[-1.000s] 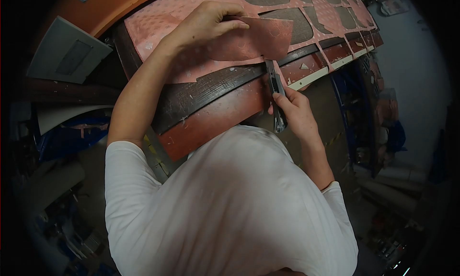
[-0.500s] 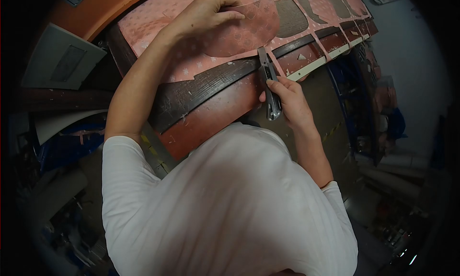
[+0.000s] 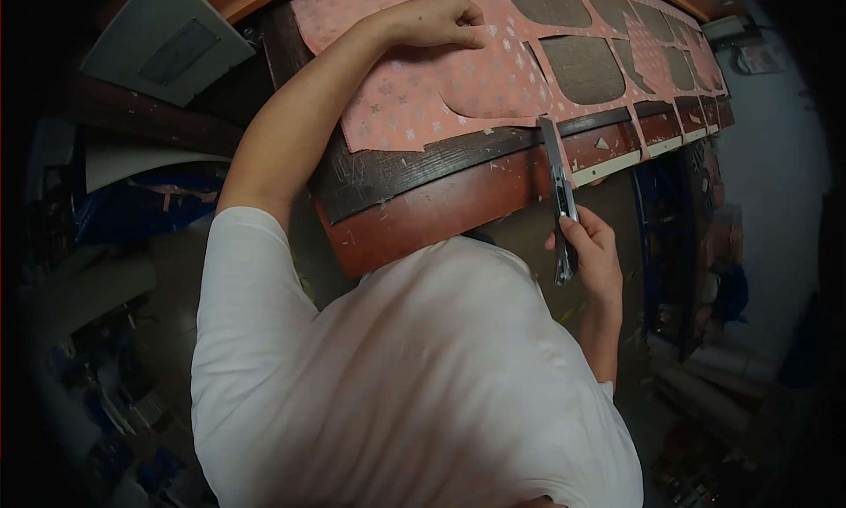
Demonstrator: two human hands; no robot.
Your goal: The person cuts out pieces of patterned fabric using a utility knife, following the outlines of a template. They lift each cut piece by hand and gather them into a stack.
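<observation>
Left hand (image 3: 432,19) presses curled fingertips down onto the pink star-patterned sheet (image 3: 405,103), far left on the dark, scarred wooden workbench (image 3: 414,160). Right hand (image 3: 592,254) is clenched around a grey metal utility knife (image 3: 557,186), its tip at the sheet's near edge, right of centre.

The right hand (image 3: 589,254) is covering the lower grip of the knife (image 3: 555,177), and the white shirt (image 3: 414,376) is hiding part of the near edge of the table (image 3: 423,213).
</observation>
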